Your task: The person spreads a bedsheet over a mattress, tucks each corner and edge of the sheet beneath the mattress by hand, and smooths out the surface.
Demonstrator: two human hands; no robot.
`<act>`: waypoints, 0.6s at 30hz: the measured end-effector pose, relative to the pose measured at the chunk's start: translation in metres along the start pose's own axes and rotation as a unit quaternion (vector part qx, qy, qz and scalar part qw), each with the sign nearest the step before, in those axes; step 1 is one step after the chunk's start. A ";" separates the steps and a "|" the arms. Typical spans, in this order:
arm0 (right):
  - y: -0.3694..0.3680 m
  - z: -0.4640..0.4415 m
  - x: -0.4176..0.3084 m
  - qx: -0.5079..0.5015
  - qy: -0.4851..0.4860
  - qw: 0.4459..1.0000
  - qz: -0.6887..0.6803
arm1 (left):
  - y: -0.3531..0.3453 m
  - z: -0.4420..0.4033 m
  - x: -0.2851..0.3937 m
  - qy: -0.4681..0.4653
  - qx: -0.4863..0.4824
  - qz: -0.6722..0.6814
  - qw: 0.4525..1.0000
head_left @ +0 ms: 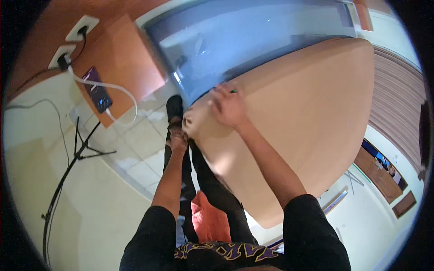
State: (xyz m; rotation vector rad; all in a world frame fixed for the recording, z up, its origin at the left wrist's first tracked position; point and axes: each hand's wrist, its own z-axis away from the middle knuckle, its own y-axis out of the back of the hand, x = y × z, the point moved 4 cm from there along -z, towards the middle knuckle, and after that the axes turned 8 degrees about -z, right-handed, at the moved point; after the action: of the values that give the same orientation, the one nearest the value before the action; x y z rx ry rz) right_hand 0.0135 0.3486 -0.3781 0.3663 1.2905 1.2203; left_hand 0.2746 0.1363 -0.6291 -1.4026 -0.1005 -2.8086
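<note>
A tan fitted sheet (307, 104) covers a mattress and stretches away to my right. At its near left corner, my left hand (178, 139) is closed on the sheet's edge, where the fabric bunches up; its fingertips are partly hidden. My right hand (229, 106) lies on top of the sheet near that corner, slightly blurred, with its fingers apart. A small green spot shows at one finger. Just beyond the sheet's far edge is a shiny blue-grey panel (244, 38). A red cloth (209, 219) hangs at my waist.
An orange-brown bedside stand (129, 63) holds a phone (97, 92) charging by a white cable from a wall outlet (62, 56). A black tripod (77, 153) stands at left on the tiled floor (144, 135). A pleated curtain (395, 86) hangs at right.
</note>
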 end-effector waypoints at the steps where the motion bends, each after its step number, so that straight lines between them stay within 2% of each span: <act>1: 0.014 0.013 -0.004 0.060 0.021 0.998 0.015 | 0.008 0.009 0.040 0.089 0.023 -0.315 0.945; 2: 0.015 0.029 -0.005 0.054 0.024 0.998 0.005 | 0.022 0.028 0.086 0.171 0.037 -0.594 0.785; 3: 0.018 0.043 -0.003 0.069 0.004 0.997 0.019 | 0.023 0.043 0.126 0.123 0.126 -0.612 0.771; 4: 0.022 0.055 -0.004 0.085 -0.015 0.996 0.035 | 0.028 0.051 0.122 0.126 0.131 -0.614 0.768; 5: 0.018 0.067 -0.005 0.088 -0.008 0.996 0.029 | 0.032 0.051 0.106 0.112 0.132 -0.444 0.879; 6: 0.006 0.079 -0.006 0.081 -0.018 0.996 0.017 | 0.035 0.050 0.090 0.090 0.128 -0.256 0.954; 7: -0.007 0.091 -0.009 0.072 -0.029 0.997 0.004 | 0.029 0.045 0.031 0.069 0.094 0.076 0.990; 8: -0.017 0.101 -0.014 0.076 -0.020 0.997 -0.002 | 0.009 0.060 0.108 -0.044 0.067 -0.038 0.996; 9: -0.027 0.110 -0.016 0.061 -0.036 0.997 0.029 | -0.009 0.065 0.157 0.112 0.013 0.018 0.993; 10: -0.033 0.114 -0.015 0.046 -0.054 0.996 0.063 | -0.028 0.064 0.166 0.094 -0.003 0.085 0.992; 11: -0.038 0.115 -0.014 0.032 -0.072 0.995 0.066 | -0.046 0.056 0.152 0.054 0.021 0.125 0.990; 12: -0.041 0.114 -0.013 0.030 -0.067 0.995 0.067 | -0.055 0.063 0.233 0.178 0.054 0.282 0.941; 14: -0.045 0.114 -0.010 0.032 -0.076 0.994 0.074 | -0.072 0.038 0.173 0.142 0.003 0.240 0.960; 16: -0.051 0.113 -0.008 0.027 -0.076 0.994 0.073 | -0.073 0.011 0.160 0.172 0.008 0.295 0.940; 18: -0.057 0.109 -0.001 0.024 -0.077 0.994 0.073 | -0.065 -0.018 0.139 0.183 -0.010 0.260 0.948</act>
State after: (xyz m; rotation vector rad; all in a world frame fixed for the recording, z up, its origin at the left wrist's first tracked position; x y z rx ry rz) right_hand 0.1348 0.3689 -0.3872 0.5874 1.1767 1.2584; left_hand 0.1753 0.2042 -0.5328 -0.7355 0.2593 -2.5526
